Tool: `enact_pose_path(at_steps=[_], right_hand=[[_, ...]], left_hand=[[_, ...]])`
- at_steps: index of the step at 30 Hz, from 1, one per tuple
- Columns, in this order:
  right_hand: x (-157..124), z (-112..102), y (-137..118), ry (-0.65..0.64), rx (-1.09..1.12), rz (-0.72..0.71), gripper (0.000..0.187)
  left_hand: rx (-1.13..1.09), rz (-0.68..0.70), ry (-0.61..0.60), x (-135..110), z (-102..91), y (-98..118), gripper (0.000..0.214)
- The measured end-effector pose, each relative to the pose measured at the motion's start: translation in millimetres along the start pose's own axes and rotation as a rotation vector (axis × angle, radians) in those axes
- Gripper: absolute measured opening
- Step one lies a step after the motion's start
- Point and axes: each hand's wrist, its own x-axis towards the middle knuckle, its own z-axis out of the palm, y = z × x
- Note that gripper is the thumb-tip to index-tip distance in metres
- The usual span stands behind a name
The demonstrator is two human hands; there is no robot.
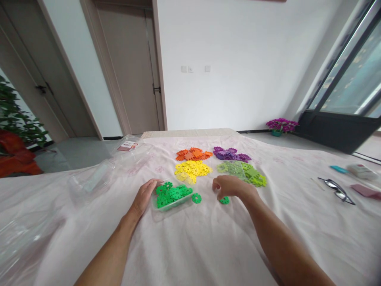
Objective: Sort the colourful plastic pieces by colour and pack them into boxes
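On the pale cloth-covered surface (190, 246), at the far left, crumpled clear plastic bags (92, 178) are seen lying. Nearer the middle, the left hand (144, 196) is laid with its fingers released and stretched out, the fingertips set against the left edge of a clear packet (162, 210), in which a heap of dark green discs (172, 193) is held. Just right of that packet, a loose green disc (196, 198) is found on the cloth. Further right, the right hand (230, 186) is held low with its fingers curled downward over a second green disc (224, 200); whether that disc is pinched or only touched cannot be told. Behind the hands, an orange pile (193, 154), a yellow pile (192, 170), a purple pile (230, 154) and a light green pile (253, 176) are arranged close together. At the far right, a pair of glasses (337, 189) is laid.
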Motion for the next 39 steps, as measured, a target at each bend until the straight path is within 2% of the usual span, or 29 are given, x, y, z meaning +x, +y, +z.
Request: enact_pose_path(at_steps=[2, 5, 8, 10, 13, 15, 17, 20, 23, 26, 29, 32, 34, 36, 37, 39], right_hand=[[-3, -1, 5, -0.054, -0.037, 0.051, 0.048], [-6, 0, 6, -0.109, -0.018, 0.099, 0.044], [-6, 1, 3, -0.165, 0.067, 0.087, 0.035], [-4, 3, -1, -0.167, 0.202, 0.024, 0.033], [5, 10, -13, -0.054, 0.453, -0.116, 0.042], [12, 19, -24, -0.002, 0.546, -0.176, 0.048], [17, 28, -36, 0.012, 0.533, -0.207, 0.046], [19, 37, -47, 0.084, 0.372, -0.227, 0.040], [20, 39, -48, 0.153, 0.298, -0.207, 0.038], [21, 37, -42, 0.215, 0.344, -0.170, 0.030], [24, 33, -42, 0.415, 0.421, -0.094, 0.020], [26, 30, -54, 0.624, 0.578, -0.065, 0.016], [26, 29, -65, 0.616, 0.766, -0.167, 0.025], [26, 28, -73, 0.535, 0.936, -0.298, 0.041], [26, 27, -74, 0.508, 0.977, -0.335, 0.046], [26, 25, -68, 0.508, 0.925, -0.317, 0.045]], left_hand=[[-0.003, 0.004, -0.004, 0, 0.0, -1, 0.042], [-0.012, 0.004, -0.004, 0, 0.0, -1, 0.042], [-0.014, 0.004, 0.000, 0, -0.2, -2, 0.042], [-0.010, 0.007, -0.005, 0, -0.4, -2, 0.042], [-0.006, 0.005, -0.010, 0, -1.0, -2, 0.041], [-0.005, 0.003, -0.010, 0, -1.4, -3, 0.041], [-0.004, 0.005, -0.009, 0, -1.6, -3, 0.042], [0.000, 0.016, -0.005, 1, -1.2, -2, 0.043], [0.001, 0.022, 0.003, 1, -0.3, 0, 0.044], [0.001, 0.025, 0.003, 1, 0.0, 2, 0.043], [-0.005, 0.034, -0.003, 1, -0.6, 0, 0.043], [0.010, 0.037, -0.006, 0, -1.4, -2, 0.043], [0.030, 0.028, -0.002, 0, -1.5, -2, 0.044], [0.043, 0.016, 0.007, -1, -1.4, -2, 0.045], [0.044, 0.011, 0.013, -1, -1.3, -1, 0.046], [0.037, 0.002, 0.023, -2, -1.1, 1, 0.048]])
